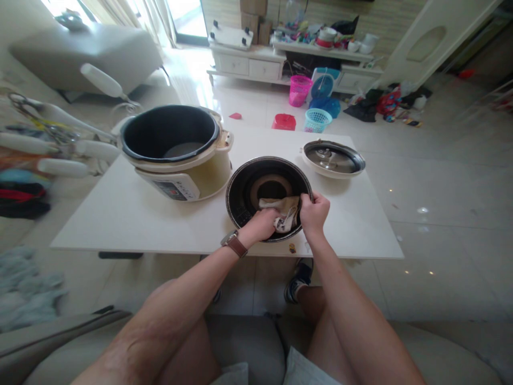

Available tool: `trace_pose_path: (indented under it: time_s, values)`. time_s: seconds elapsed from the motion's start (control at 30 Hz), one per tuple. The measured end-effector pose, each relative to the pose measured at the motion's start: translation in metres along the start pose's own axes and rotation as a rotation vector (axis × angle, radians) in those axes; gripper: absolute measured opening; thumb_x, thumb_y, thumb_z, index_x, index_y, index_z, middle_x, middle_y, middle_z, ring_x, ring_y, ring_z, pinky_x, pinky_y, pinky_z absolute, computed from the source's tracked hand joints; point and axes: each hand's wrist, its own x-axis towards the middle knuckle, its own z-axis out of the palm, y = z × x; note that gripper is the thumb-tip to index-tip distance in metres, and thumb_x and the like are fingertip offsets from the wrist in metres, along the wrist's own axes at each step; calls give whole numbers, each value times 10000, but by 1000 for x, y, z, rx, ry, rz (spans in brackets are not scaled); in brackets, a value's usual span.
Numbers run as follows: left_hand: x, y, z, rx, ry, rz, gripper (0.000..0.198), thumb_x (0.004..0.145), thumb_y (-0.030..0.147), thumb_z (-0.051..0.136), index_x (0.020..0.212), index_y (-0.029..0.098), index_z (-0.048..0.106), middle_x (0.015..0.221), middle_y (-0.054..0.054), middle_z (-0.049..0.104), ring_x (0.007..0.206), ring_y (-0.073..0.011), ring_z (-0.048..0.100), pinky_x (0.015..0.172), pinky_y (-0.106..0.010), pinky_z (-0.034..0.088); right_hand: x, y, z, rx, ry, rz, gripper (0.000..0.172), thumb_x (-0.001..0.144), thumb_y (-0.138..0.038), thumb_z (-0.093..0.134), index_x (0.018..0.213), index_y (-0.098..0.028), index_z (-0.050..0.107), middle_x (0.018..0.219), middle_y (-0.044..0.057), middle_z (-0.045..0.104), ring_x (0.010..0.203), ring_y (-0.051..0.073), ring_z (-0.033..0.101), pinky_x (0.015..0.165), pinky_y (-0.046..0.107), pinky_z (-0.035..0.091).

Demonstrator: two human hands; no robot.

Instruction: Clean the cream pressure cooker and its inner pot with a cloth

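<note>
On the white counter (100,227), beside the larger cooker body (212,174), the dark inner pot (272,187) appears rigid, fairly light and slick inside, best held by its rim; the right hand (316,214) grips that rim, the left hand (261,224) clasps a soft, foldable cloth (287,208) inside.

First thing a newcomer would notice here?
Probably the dark round pot at the near edge of the white table, left hand holding a cloth inside, right hand gripping the pot's rim. Next, the bulky open cooker on the table's left, then the lid on the right.
</note>
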Motion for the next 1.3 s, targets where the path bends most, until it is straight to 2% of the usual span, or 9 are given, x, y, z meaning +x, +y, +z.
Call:
trace_pose_path:
  time_s: [0.27,0.43,0.63,0.7,0.8,0.93,1.03,1.2,1.3]
  values:
    - [0,-2,2,-14,20,30,497,844,2,542,1164,265,817,1272,-95,782,1238,-275,720,1058,-352,551,1,3,0,8,0,-10,337,793,-259,560,549,-254,326,536,-74,258,571,114,273,572,310,203]
    - [-3,4,-4,9,39,-28,537,855,5,549,1255,272,787,1243,-114,793,1190,-295,743,1022,-364,556,8,12,1,-38,-12,32,299,756,-219,547,538,-255,345,523,-75,272,574,118,276,575,306,226]
    - [-7,11,-10,26,77,-96,460,863,12,536,1133,279,796,1128,-109,814,1087,-291,768,930,-337,555,16,24,2,-12,-63,78,153,714,-223,552,570,-230,501,532,-72,367,593,132,347,602,291,293]
    - [-7,11,-13,29,124,-110,433,863,14,530,1077,279,796,1052,-108,818,1042,-297,774,896,-338,551,19,29,2,4,-96,89,92,702,-231,545,613,-218,564,549,-67,413,606,138,377,618,289,322]
    - [-6,11,-16,-18,262,-127,389,885,47,540,1076,280,786,1029,-104,817,1021,-304,773,853,-334,542,21,34,2,33,-111,109,74,679,-243,540,651,-209,599,573,-63,450,611,140,391,625,290,337]
    - [-4,9,-20,-162,451,-151,421,898,55,547,1174,281,771,1083,-73,819,1052,-264,764,850,-301,528,23,34,1,19,-121,132,53,671,-252,538,650,-217,572,587,-64,450,617,140,383,622,293,322]
    - [-2,8,-22,-245,556,-118,480,886,36,552,1240,285,759,1147,-48,814,1091,-229,750,898,-286,524,23,33,0,-40,-122,133,33,664,-239,540,644,-232,515,593,-68,439,629,139,372,628,295,300]
    - [-1,7,-26,-276,613,-120,477,878,40,553,1251,253,760,1167,-61,811,1076,-227,748,920,-289,528,24,33,-1,-115,-128,109,120,679,-213,539,671,-256,427,611,-67,401,639,147,355,630,307,288]
    - [1,8,-28,-287,601,-138,445,903,68,550,1250,253,758,1153,-60,814,1083,-230,750,913,-288,531,22,28,-2,-207,-39,-5,147,699,-209,562,776,-260,447,749,-29,492,726,181,425,698,324,362]
